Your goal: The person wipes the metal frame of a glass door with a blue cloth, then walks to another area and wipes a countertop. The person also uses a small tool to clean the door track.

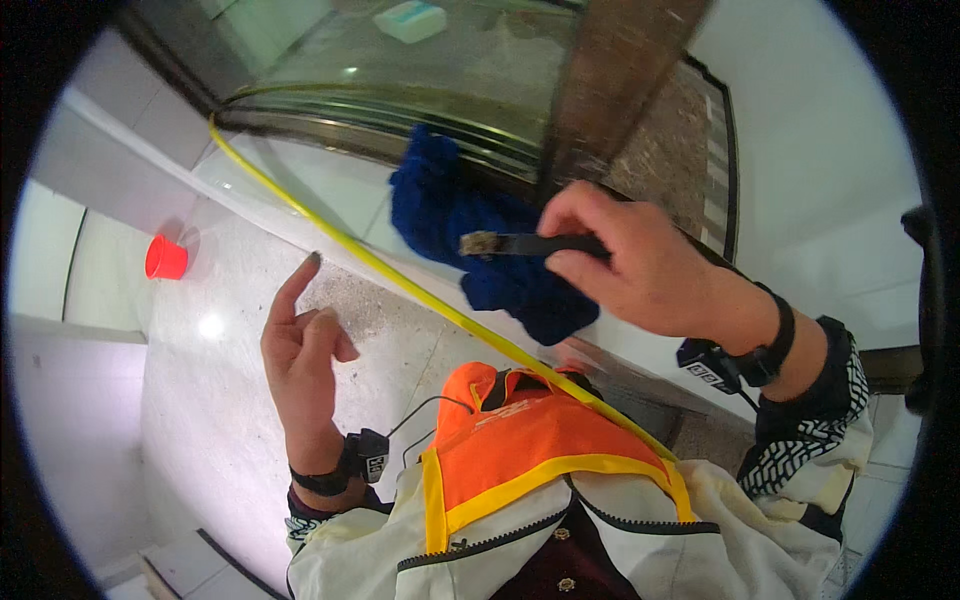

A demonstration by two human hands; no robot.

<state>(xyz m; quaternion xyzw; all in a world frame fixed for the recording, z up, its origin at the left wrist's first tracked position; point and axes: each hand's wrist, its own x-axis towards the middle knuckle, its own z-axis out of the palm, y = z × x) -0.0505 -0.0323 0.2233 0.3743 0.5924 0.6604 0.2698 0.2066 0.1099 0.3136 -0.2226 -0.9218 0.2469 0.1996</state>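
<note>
My right hand (630, 262) grips the dark handle of a small brush or scraper (517, 244), whose pale, clumped end points left; its exact kind cannot be told. Below that tool a blue cloth (450, 210) lies bunched over the white ledge and the sliding-door track. My left hand (304, 330) is raised over the floor, holding nothing, with its index finger extended and a dark smudge on the fingertip. Between my hands a yellow hose (360, 251) runs diagonally from the track's far left corner to my orange apron (540, 457).
A red bucket (166, 258) stands on the pale floor at left. Dirt (360, 300) is scattered beside the white ledge (330, 187). Beyond the metal track (337, 131) are glass and a white container (411, 21). A brown frame post (615, 82) rises at upper right.
</note>
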